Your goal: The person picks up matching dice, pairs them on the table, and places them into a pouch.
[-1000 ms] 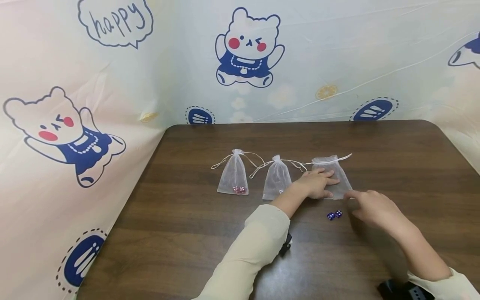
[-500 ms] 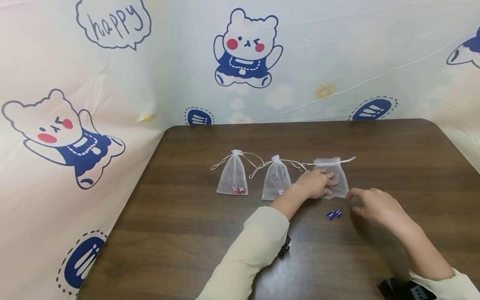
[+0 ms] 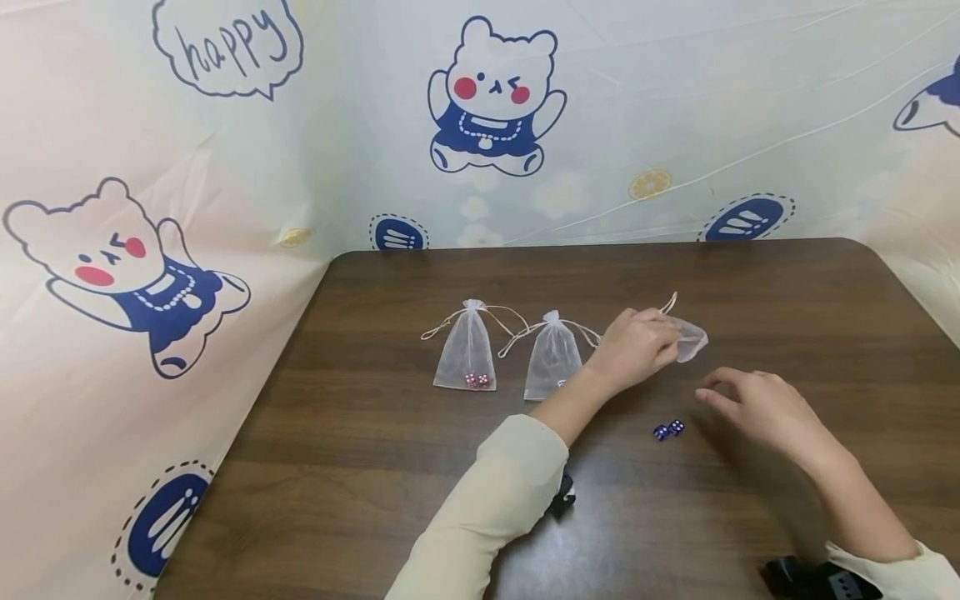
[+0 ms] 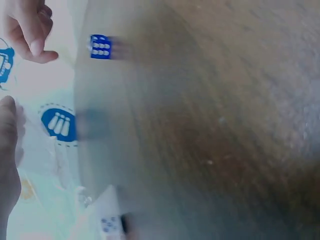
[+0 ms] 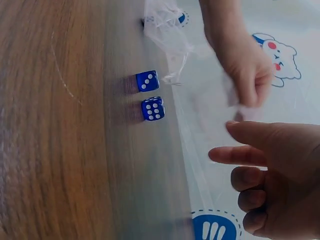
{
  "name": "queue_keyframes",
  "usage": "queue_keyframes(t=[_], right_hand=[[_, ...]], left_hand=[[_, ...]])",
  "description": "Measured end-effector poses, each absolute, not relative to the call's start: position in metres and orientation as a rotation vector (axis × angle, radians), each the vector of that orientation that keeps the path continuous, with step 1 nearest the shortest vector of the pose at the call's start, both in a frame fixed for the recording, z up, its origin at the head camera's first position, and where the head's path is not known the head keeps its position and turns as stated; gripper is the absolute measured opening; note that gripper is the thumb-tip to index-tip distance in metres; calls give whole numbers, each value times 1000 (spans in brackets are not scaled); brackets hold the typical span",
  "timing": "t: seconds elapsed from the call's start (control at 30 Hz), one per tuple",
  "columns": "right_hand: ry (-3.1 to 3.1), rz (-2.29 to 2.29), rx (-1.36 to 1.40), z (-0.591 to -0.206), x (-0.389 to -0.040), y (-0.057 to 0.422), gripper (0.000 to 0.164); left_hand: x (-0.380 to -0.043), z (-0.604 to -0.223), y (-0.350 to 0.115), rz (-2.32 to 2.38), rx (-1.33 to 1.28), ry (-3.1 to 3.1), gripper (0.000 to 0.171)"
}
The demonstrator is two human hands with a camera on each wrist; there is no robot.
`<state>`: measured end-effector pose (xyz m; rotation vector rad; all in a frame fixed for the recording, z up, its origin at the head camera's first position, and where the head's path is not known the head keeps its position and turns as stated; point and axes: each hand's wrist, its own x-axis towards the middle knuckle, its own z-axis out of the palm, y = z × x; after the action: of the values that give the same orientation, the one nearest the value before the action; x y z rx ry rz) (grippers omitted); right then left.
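Note:
My left hand [image 3: 633,348] pinches a sheer white drawstring bag [image 3: 692,340] and holds it up off the table. Most of the bag's top is hidden behind the fingers, and it looks blurred in the right wrist view. My right hand [image 3: 768,412] hovers to the right with thumb and index finger apart, holding nothing; its other fingers are loosely curled in the right wrist view. Two blue dice with white pips, one die [image 5: 147,81] beside another die [image 5: 153,108], lie on the table below the bag, between the hands.
Left of the hands lie two tied sheer bags: one bag [image 3: 465,350] with red dice [image 3: 477,381], another bag [image 3: 553,358] with a white die, partly hidden by the left wrist. The brown table [image 3: 360,467] meets a printed curtain [image 3: 337,125] at the back.
The bag lay flat under my spread left hand; that hand has now gathered it and lifted it. My right hand has drawn slightly away from the bag's corner. The blue dice have stayed put.

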<state>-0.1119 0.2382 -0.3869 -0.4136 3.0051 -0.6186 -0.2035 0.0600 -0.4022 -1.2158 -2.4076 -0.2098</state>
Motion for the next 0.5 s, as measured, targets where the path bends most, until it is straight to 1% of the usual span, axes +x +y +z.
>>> queue_keyframes(t=[0.13, 0.3, 0.4, 0.5], right_hand=[[3042, -718, -391, -386, -114, 239, 30], [3067, -837, -296, -389, -115, 241, 35], [3078, -926, -250, -391, -117, 242, 35], [2985, -1133, -190, -389, -116, 243, 46]], left_hand=[[-197, -392, 54, -211, -1248, -2237, 23], [-187, -385, 46, -162, -1295, -2072, 22], [-181, -382, 42, -105, -1331, -1994, 23], [-175, -380, 41, -62, -1357, -1918, 23]])
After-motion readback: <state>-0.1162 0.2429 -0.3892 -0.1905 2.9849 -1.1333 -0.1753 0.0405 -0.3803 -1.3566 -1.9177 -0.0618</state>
